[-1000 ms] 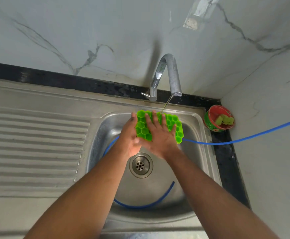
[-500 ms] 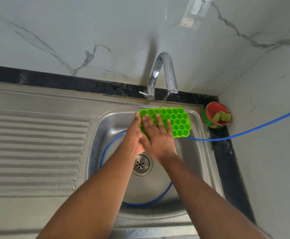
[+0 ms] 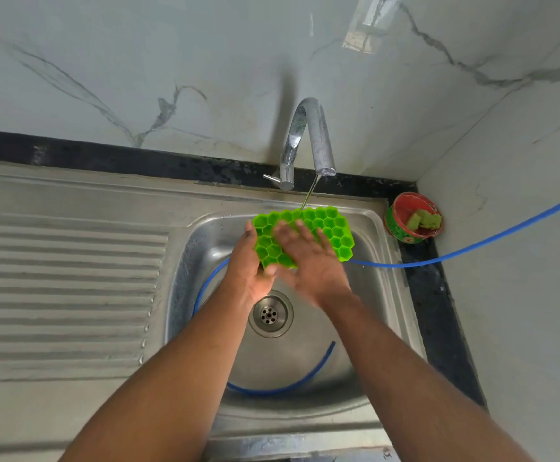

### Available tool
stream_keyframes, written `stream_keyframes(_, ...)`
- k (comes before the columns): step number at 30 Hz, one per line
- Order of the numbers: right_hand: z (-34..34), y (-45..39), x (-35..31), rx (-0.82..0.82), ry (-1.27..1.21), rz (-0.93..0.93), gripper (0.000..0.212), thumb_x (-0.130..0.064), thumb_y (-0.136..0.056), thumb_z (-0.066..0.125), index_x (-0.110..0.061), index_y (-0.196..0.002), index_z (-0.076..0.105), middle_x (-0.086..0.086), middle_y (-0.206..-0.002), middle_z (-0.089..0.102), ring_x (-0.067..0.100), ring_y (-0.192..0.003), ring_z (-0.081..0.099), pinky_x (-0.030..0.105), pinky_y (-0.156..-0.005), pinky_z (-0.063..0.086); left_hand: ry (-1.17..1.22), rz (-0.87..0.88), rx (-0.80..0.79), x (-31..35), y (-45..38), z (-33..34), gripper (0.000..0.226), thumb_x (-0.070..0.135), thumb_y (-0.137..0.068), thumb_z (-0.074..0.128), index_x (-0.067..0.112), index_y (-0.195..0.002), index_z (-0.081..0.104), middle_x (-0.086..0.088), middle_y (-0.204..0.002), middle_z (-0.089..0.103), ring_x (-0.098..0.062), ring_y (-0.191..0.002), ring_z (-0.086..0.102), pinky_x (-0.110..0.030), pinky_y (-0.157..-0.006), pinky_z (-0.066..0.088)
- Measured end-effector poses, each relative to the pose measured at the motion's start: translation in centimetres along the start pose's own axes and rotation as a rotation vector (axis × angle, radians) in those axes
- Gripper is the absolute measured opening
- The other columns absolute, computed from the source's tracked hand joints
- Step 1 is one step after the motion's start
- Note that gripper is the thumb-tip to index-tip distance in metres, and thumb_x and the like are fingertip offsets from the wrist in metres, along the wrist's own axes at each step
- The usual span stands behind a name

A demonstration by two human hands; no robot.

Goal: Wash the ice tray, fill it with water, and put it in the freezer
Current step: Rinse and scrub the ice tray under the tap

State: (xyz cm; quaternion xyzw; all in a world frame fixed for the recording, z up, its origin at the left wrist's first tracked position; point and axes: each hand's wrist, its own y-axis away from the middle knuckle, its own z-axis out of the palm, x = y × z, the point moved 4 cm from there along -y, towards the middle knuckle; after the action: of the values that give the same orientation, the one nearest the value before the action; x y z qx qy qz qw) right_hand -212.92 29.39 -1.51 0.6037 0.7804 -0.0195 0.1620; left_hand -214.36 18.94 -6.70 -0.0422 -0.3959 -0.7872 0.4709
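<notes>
A bright green ice tray (image 3: 333, 228) with honeycomb cells is held over the steel sink (image 3: 368, 295), under the chrome tap (image 3: 308, 141). A thin stream of water falls from the spout onto the tray's far edge. My left hand (image 3: 246, 265) grips the tray's left end from below and the side. My right hand (image 3: 308, 258) lies flat on top of the tray with its fingers spread, blurred by motion. The hands hide the tray's near-left part.
A blue hose (image 3: 472, 248) runs from the right wall into the basin and curls around the drain (image 3: 269, 315). A red bowl (image 3: 412, 218) with green sponges sits in the corner. The ribbed drainboard (image 3: 65, 288) lies to the left.
My right hand has slid back and forth across the tray's top, rubbing it. The tray has shifted slightly under the running stream while my left hand kept hold of it.
</notes>
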Motion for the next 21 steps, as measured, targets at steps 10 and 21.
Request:
stream_keyframes(10, -1.0, 0.6, 2.9, 0.037, 0.018, 0.197, 0.104, -0.084, -0.068, -0.003, -0.025, -0.154, -0.001, -0.010, -0.160, -0.005, 0.020, -0.149, -0.010, 0.047, -0.118, -0.011, -0.043, 0.034, 0.069, -0.5, 0.2, -1.0, 0.057, 0.057, -0.101, 0.024, 0.022, -0.123, 0.064, -0.006, -0.111, 0.074, -0.024, -0.099, 0.071, -0.038, -0.082, 0.052)
stream_keyframes(21, 0.4, -1.4, -2.8, 0.032, 0.101, 0.059, 0.098, -0.085, -0.075, 0.008, -0.027, -0.155, 0.004, -0.009, -0.162, 0.000, 0.020, -0.149, -0.009, 0.054, -0.116, -0.014, 0.046, 0.053, 0.020, 0.2, -0.3, -1.3, 0.058, 0.054, -0.101, 0.028, 0.014, -0.130, 0.058, -0.012, -0.122, 0.069, -0.027, -0.113, 0.065, -0.042, -0.091, 0.051)
